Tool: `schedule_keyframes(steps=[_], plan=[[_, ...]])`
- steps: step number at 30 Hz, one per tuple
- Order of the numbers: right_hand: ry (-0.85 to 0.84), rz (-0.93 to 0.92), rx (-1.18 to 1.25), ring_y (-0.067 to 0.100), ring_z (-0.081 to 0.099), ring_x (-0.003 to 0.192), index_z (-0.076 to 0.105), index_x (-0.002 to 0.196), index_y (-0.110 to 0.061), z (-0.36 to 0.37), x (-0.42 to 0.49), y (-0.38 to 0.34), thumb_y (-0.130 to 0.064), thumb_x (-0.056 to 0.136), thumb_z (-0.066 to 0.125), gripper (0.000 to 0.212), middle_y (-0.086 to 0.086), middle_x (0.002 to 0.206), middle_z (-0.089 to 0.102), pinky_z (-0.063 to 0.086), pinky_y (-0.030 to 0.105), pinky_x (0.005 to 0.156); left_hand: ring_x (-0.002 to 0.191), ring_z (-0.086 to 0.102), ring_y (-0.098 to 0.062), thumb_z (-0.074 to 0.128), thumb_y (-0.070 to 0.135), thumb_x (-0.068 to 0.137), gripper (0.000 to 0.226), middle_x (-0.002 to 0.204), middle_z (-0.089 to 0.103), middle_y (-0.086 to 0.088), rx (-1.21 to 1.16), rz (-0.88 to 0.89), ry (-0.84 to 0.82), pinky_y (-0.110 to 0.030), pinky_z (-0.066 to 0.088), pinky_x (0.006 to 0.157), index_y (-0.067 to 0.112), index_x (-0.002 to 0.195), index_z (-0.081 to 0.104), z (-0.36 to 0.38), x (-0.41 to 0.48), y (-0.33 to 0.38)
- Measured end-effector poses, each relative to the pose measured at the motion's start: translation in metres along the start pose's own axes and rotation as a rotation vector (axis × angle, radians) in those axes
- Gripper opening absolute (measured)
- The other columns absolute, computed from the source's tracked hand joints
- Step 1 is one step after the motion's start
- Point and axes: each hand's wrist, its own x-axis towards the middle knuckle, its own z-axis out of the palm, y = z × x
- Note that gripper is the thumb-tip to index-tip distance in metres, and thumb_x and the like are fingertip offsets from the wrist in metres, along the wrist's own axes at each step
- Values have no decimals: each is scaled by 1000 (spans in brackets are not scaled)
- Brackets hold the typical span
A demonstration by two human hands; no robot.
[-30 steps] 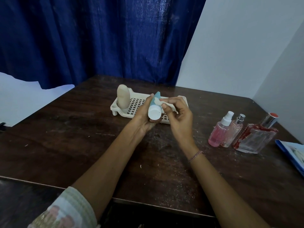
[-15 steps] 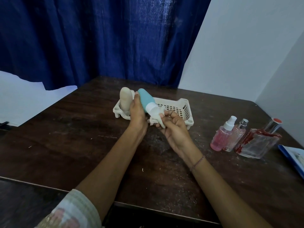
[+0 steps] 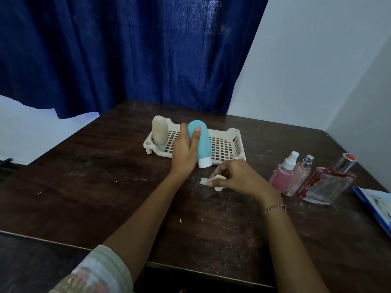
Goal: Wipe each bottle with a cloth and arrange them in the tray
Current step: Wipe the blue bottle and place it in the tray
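My left hand (image 3: 185, 152) grips a teal bottle (image 3: 202, 142) with a white cap, cap down, over the front edge of the cream slotted tray (image 3: 228, 144). A beige bottle (image 3: 160, 130) stands upright in the tray's left end. My right hand (image 3: 237, 176) pinches a small white cloth (image 3: 211, 181) against the table, just in front of the tray. Three more bottles stand to the right on the table: a pink spray bottle (image 3: 284, 173), a pale pink perfume bottle (image 3: 301, 175) and a clear square bottle with red marks (image 3: 330, 182).
The dark wooden table (image 3: 105, 187) has dust and small white crumbs on it. A blue-edged folder (image 3: 376, 204) lies at the right edge. A blue curtain (image 3: 127, 49) hangs behind, a white wall at the right.
My left hand turned the teal bottle cap down and carried it to the tray. My right hand came off the bottle and dropped to the table with the cloth.
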Motion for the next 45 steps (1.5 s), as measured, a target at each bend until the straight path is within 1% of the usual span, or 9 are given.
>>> schedule_keyframes(steps=[2, 7, 10, 13, 16, 20, 26, 35, 45], plan=[[56, -14, 38, 11, 57, 85, 72, 85, -20, 0, 0, 2, -40, 79, 70, 21, 0, 91, 65, 47, 26, 72, 62, 51, -3, 37, 40, 98, 26, 71, 50, 8, 81, 57, -10, -15, 38, 52, 14, 99, 42, 0, 0, -1], [341, -46, 131, -1, 47, 88, 61, 99, -20, -2, 3, 1, -44, 79, 68, 32, -5, 101, 45, 42, 7, 71, 69, 58, -15, 37, 45, 97, 40, 82, 58, -1, 230, 143, -83, -26, 39, 57, 9, 111, 44, -3, -4, 0], [398, -79, 162, 5, 50, 89, 58, 114, -14, 5, 10, -6, -39, 78, 71, 46, -1, 105, 49, 42, 10, 70, 69, 60, -15, 31, 57, 92, 53, 83, 60, 0, 247, 196, -128, -24, 38, 57, 11, 115, 44, -9, -7, 7], [459, -105, 239, 13, 57, 81, 63, 104, -11, 14, 15, -19, -32, 79, 72, 33, 2, 91, 62, 45, 20, 62, 71, 61, -13, 29, 63, 86, 62, 88, 64, 0, 274, 259, -137, -27, 45, 60, 13, 117, 46, -19, -10, 12], [518, -90, 274, 10, 59, 78, 64, 106, -8, 19, 24, -29, -28, 78, 74, 36, 0, 89, 65, 50, 24, 64, 75, 62, -9, 42, 61, 86, 57, 96, 63, 1, 210, 225, -64, -24, 49, 63, 14, 117, 45, -28, -11, 15], [601, -25, 327, -2, 55, 68, 63, 113, -9, 16, 48, -44, -29, 75, 77, 45, -7, 83, 62, 44, 7, 58, 76, 55, 1, 55, 35, 92, 24, 93, 58, 7, 173, 121, 111, -9, 44, 63, 13, 101, 54, -38, -15, 10], [564, 82, 263, 16, 64, 78, 60, 107, -11, 31, 91, -57, -34, 67, 82, 51, 2, 82, 67, 53, 34, 72, 83, 61, -8, 54, 19, 95, 22, 97, 69, -4, 257, -48, 187, -17, 45, 72, 6, 108, 64, -48, -16, -4], [438, 164, 158, 14, 57, 78, 64, 104, -7, 46, 113, -62, -32, 69, 81, 46, 10, 92, 70, 41, 24, 69, 90, 63, -22, 53, 16, 94, 23, 100, 68, -11, 392, -206, 185, -21, 40, 74, 3, 105, 68, -50, -13, -12], [435, 170, 187, 20, 63, 87, 60, 107, -6, 52, 112, -61, -26, 72, 79, 45, 9, 92, 68, 50, 31, 79, 94, 64, -23, 52, 15, 94, 23, 101, 70, -12, 389, -265, 173, -28, 47, 81, 5, 107, 68, -51, -13, -7]])
